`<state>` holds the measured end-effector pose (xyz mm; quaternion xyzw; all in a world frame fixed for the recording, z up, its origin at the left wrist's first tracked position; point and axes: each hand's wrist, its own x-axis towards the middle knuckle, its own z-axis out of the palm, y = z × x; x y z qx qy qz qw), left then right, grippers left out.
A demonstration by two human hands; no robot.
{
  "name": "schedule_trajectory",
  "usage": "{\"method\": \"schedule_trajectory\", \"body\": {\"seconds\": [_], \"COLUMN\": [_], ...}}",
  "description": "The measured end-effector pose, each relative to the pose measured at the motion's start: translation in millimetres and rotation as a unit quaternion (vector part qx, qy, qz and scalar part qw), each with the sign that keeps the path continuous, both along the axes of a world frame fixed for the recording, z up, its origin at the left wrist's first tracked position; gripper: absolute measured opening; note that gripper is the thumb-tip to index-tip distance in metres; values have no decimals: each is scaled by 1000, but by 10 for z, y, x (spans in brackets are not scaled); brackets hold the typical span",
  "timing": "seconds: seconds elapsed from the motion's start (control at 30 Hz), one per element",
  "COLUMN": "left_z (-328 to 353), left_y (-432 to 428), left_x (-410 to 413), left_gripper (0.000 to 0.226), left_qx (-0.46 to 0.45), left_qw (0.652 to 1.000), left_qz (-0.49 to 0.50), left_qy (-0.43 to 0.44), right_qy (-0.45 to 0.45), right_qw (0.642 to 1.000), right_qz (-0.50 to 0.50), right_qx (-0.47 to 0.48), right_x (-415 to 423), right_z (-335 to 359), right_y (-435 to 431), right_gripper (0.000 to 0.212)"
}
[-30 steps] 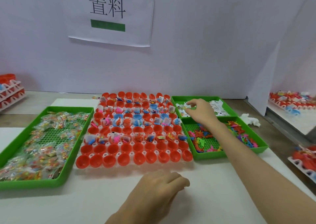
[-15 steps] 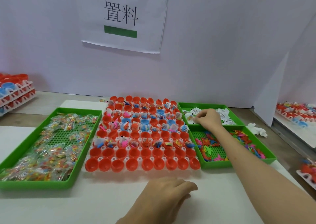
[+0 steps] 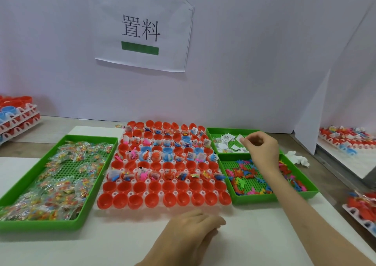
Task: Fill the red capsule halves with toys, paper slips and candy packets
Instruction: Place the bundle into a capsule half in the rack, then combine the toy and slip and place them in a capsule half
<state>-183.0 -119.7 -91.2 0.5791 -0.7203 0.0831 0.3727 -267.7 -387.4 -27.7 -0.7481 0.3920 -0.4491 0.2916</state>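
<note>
I'm looking at a plain white back wall [image 3: 254, 62] running across the whole view, and a paper sign [image 3: 173, 42] is hanging on it, showing two black characters over a green bar [image 3: 140, 48]. A white side panel [image 3: 311, 123] is standing out from the wall on the right. A white tabletop [image 3: 254, 235] is lying over a tan bench surface [image 3: 61, 121], and light is falling soft and even, throwing faint shadows.
</note>
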Motion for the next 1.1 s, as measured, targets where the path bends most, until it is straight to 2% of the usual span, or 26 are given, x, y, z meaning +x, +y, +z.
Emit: {"method": "schedule_trajectory", "body": {"seconds": [0.1, 0.23, 0.33, 0.5, 0.57, 0.63, 0.7, 0.77, 0.83, 0.93, 1.1], "left_z": [-17, 69, 150, 307, 378, 441, 455, 456, 447, 447, 460], "left_y": [-6, 40, 86, 164, 174, 175, 171, 159, 150, 145, 147], "left_x": [-3, -37, -28, 28, 59, 88, 107, 120, 129, 142, 129], "left_gripper": [16, 12, 22, 21, 17, 12, 21, 25, 27, 29, 30], "left_qx": [-20, -60, -83, -40, 0, 35, 45, 45, 45, 50, 52], "left_qw": [998, 989, 980, 932, 886, 823, 773, 743, 724, 705, 719], "left_qz": [9, 15, 46, 73, 45, 6, -9, -9, -9, -12, 4], "left_qy": [51, 135, 173, 352, 462, 567, 632, 668, 689, 707, 693], "right_qy": [-88, -170, -189, -208, -201, -186, -167, -137, -95, -52, -27], "right_qw": [988, 948, 926, 916, 923, 940, 950, 949, 942, 933, 927], "right_qz": [82, 195, 249, 278, 279, 270, 264, 257, 254, 269, 293], "right_qx": [91, 185, 211, 203, 172, 91, -15, -119, -197, -235, -233], "right_x": [-133, -243, -221, -254, -262, -241, -204, -173, -157, -152, -175], "right_z": [-11, -64, -41, 17, 14, -7, -43, -78, -110, -164, -170], "right_y": [369, 894, 1107, 1218, 1261, 1321, 1392, 1459, 1503, 1526, 1516], "right_gripper": [10, 23, 24, 12, 11, 7, 8, 9, 7, 9, 16]}}
